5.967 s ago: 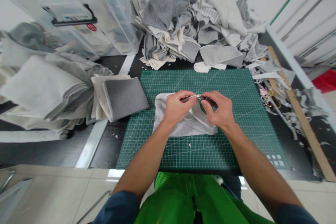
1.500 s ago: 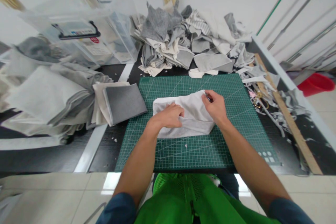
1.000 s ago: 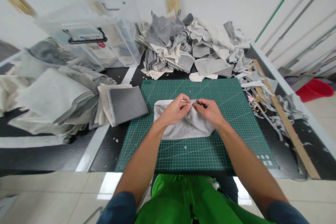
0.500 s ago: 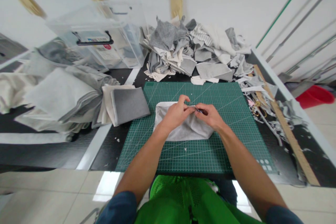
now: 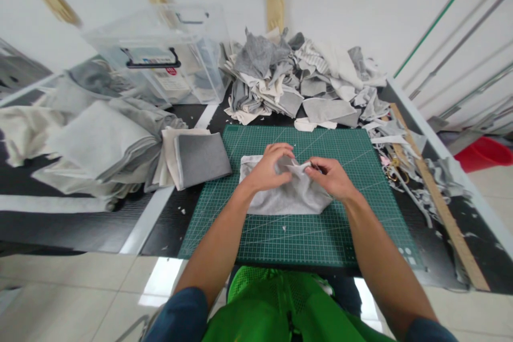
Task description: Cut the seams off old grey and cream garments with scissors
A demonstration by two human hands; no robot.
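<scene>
A light grey piece of cloth [image 5: 286, 200] lies on the green cutting mat [image 5: 296, 243], its upper edge lifted and bunched between my hands. My right hand [image 5: 331, 176] pinches that raised edge between thumb and fingers. Something small and dark shows inside the right fingers, too hidden to name. On the cloth's left half is my left hand [image 5: 269, 168], its thumb and curved fingers apart, the fingertips close to the raised edge. Whether those fingertips touch the fabric I cannot tell.
Left of the mat lie a folded grey cloth [image 5: 203, 160] and a heap of fabric [image 5: 100, 139]. Behind stand a clear plastic box [image 5: 160, 83] and a pile of scraps [image 5: 264, 75]. A wooden ruler [image 5: 444, 208] and trimmings lie at the right, near a red bucket [image 5: 483, 154].
My left hand has opened, its thumb coming away from the fingers. The cloth's edge is raised higher, in my right hand's pinch. The dark metallic thing between the hands is now mostly hidden.
</scene>
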